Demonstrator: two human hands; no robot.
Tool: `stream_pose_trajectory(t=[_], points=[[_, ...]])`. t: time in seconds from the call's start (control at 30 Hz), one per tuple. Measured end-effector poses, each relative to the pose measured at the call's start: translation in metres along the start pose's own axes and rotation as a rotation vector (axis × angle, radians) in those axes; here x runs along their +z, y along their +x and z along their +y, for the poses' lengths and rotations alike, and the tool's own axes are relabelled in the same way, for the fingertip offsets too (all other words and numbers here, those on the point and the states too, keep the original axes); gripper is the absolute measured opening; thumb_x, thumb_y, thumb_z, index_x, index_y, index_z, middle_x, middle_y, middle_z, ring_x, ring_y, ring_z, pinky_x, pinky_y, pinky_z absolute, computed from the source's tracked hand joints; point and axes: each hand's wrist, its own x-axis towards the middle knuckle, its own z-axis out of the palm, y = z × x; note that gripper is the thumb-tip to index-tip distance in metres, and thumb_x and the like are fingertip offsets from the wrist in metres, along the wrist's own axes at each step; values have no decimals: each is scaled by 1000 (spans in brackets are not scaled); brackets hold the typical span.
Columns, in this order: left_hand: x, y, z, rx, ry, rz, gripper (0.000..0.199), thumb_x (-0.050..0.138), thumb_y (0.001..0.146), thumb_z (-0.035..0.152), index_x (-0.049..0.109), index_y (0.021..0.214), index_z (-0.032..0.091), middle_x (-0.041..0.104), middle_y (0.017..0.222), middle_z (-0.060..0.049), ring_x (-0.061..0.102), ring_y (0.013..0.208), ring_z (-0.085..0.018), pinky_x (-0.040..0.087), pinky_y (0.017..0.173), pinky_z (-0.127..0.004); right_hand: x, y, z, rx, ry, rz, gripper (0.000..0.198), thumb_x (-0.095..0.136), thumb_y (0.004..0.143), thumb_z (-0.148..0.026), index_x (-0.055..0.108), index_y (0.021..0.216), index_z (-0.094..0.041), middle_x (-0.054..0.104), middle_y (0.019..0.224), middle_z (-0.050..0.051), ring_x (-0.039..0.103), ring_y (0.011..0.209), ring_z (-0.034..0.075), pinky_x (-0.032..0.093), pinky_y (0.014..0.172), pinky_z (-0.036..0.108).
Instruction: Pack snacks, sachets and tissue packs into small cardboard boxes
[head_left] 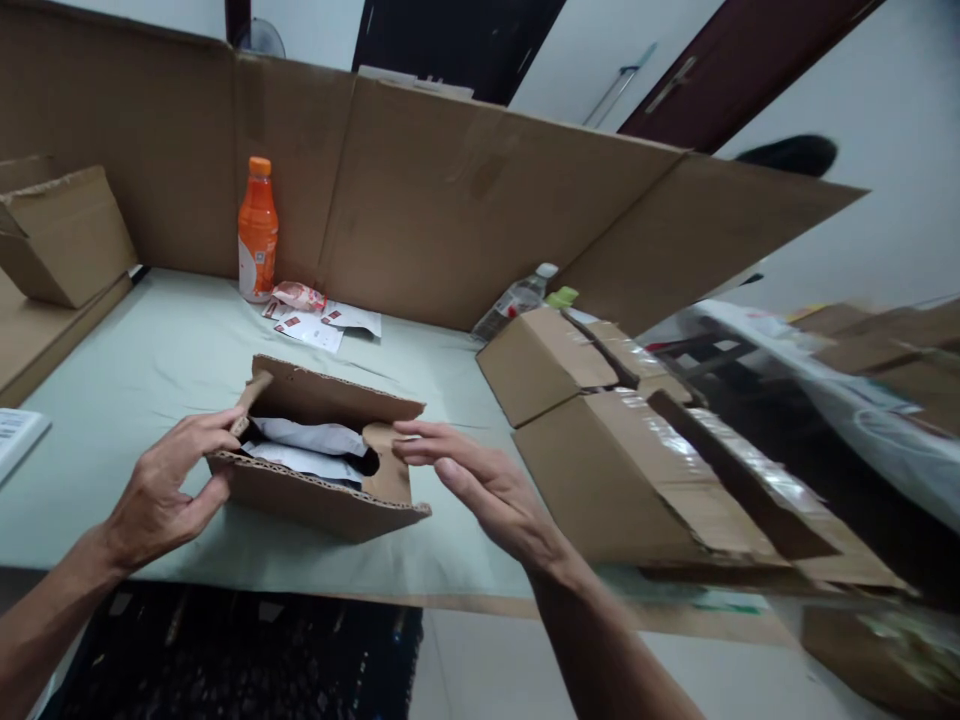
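Observation:
A small cardboard box (319,497) stands on the pale green table cover, its top open and its long flaps raised. Inside lie white packets (311,437), partly under the short right flap (388,465), which is folded inward. My left hand (169,485) grips the box's left end, with the thumb at the front wall and the fingers by the left flap. At the other end, my right hand (480,480) has its fingers stretched out against the right flap and holds nothing.
An orange bottle (258,235) stands by the cardboard wall (420,200), near white cards (311,330) and a pink wrapper (298,296). Closed boxes (600,480) and a clear bottle (517,300) are at right. More cardboard boxes (71,235) and a white object (19,440) are at left.

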Motion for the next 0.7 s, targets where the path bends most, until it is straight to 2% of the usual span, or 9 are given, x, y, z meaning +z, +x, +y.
stream_pose_trajectory(t=[0.1,0.17,0.23,0.3,0.37,0.47,0.53,0.63,0.7], points=[[2,3,-2,-5,-19,-4,41,56,97,15,49,136,25,76,114,-5,74,109,-22,59,103,-42,3,2,-1,-9,-113,193,25,57,102,-40,75,114,-27,70,137,10,64,131,27,53,110,49],[2,6,-2,-39,12,-43,43,56,100,19,45,141,25,75,114,-6,73,109,-23,58,104,-43,5,7,-2,-27,-214,246,37,60,101,-44,67,133,-28,59,152,11,54,142,29,46,116,53],[2,9,0,-75,52,-64,43,54,102,21,43,144,25,72,120,-7,71,113,-23,58,104,-43,6,9,1,-63,-225,102,48,54,103,-49,57,147,-30,57,154,11,51,144,29,44,117,54],[3,13,2,-78,81,-41,46,52,103,20,41,147,27,66,126,-8,67,119,-24,56,106,-43,6,8,5,-108,-167,-89,49,43,107,-52,54,150,-32,62,149,9,55,140,27,46,114,53],[5,15,2,-67,104,-8,51,52,103,17,39,151,31,56,138,-9,59,130,-26,53,111,-46,7,2,10,-141,-94,-184,52,34,108,-57,52,152,-35,63,149,7,54,142,27,46,115,53],[9,15,-4,-88,115,-56,48,50,103,19,46,149,33,37,157,-11,44,145,-32,49,115,-52,10,-7,13,-129,-70,-151,55,37,107,-58,40,159,-38,59,152,6,50,145,26,46,115,53],[12,15,-11,-126,87,-122,41,46,105,23,54,145,30,33,162,-12,41,148,-34,47,116,-55,14,-9,11,-110,-155,-118,53,43,108,-45,39,160,-36,62,149,7,54,141,25,49,112,50],[13,19,-20,-144,72,-219,39,43,106,27,64,138,27,37,163,-11,42,148,-34,44,119,-57,18,-5,5,-138,-351,-127,41,44,107,-28,59,146,-31,62,148,11,56,138,26,46,112,53],[11,22,-24,-133,85,-290,40,41,105,29,69,134,26,39,164,-10,44,147,-33,42,121,-54,18,-2,2,-173,-437,-186,36,46,106,-29,68,135,-31,57,154,11,49,145,30,40,116,58]])
